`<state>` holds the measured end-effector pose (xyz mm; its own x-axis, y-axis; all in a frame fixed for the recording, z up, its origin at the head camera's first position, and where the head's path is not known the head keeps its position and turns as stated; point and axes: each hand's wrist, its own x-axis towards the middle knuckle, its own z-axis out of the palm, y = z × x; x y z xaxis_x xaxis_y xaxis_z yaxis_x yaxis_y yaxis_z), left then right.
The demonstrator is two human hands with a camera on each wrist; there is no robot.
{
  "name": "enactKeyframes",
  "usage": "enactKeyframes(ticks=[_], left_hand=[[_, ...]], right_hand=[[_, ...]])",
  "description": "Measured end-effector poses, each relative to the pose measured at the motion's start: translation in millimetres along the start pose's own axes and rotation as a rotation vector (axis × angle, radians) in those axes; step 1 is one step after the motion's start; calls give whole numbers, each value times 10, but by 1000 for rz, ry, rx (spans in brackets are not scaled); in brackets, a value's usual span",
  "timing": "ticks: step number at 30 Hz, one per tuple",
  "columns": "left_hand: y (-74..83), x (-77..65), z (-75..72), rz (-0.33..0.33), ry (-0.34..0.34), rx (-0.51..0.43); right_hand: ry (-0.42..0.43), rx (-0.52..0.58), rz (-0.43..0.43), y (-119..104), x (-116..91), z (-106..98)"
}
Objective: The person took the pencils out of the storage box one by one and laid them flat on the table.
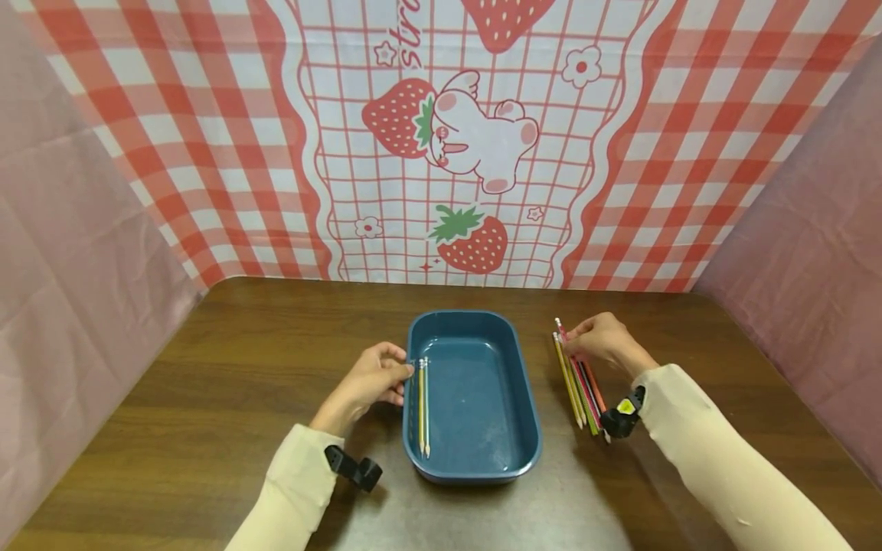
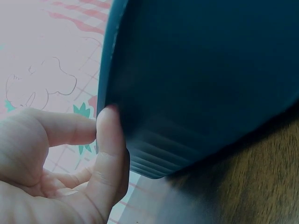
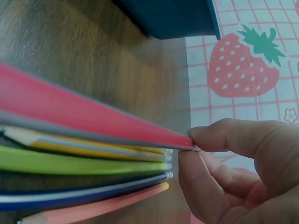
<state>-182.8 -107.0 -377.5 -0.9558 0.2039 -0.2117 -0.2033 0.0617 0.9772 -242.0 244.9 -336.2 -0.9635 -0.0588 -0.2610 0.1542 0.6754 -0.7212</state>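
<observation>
My left hand (image 1: 374,375) pinches the left rim of a deep blue rectangular tray (image 1: 475,413), thumb inside and fingers outside. Two pencils (image 1: 422,413), one yellowish and one pale blue, lie lengthwise along the tray's left wall inside. To the right of the tray, my right hand (image 1: 605,341) pinches a red pencil (image 3: 93,111) by its far end between thumb and fingertip. In the right wrist view this pencil slants above the others. Below it lie yellow striped pencils (image 3: 103,147), a lime green pencil (image 3: 79,161), a dark blue pencil (image 3: 88,192) and an orange pencil (image 3: 98,205).
The brown wooden table (image 1: 241,383) carries everything. Behind it hangs a red-and-white checked cloth (image 1: 344,252) with strawberries, and pink cloth (image 1: 76,268) closes off both sides. Each wrist wears a small black camera (image 1: 353,468).
</observation>
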Motion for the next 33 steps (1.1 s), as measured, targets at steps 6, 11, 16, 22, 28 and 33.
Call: enactKeyframes(ticks=[6,11,16,22,28,33], left_hand=[[12,-4,7,0,1,0],[14,1,12,-1,-1,0],[3,13,17,-3,-3,-9],[-2,11,15,-4,2,-17],[7,5,17,-3,-6,-14],[1,10,8,-5,-3,-12]], right_hand=[[5,2,12,91,1,-45],[-10,34,26,166,-22,-46],[-3,17,30,225,-17,-48],[3,20,61,258,18,-60],[11,8,90,287,24,-78],[33,-6,98,332,35,-97]])
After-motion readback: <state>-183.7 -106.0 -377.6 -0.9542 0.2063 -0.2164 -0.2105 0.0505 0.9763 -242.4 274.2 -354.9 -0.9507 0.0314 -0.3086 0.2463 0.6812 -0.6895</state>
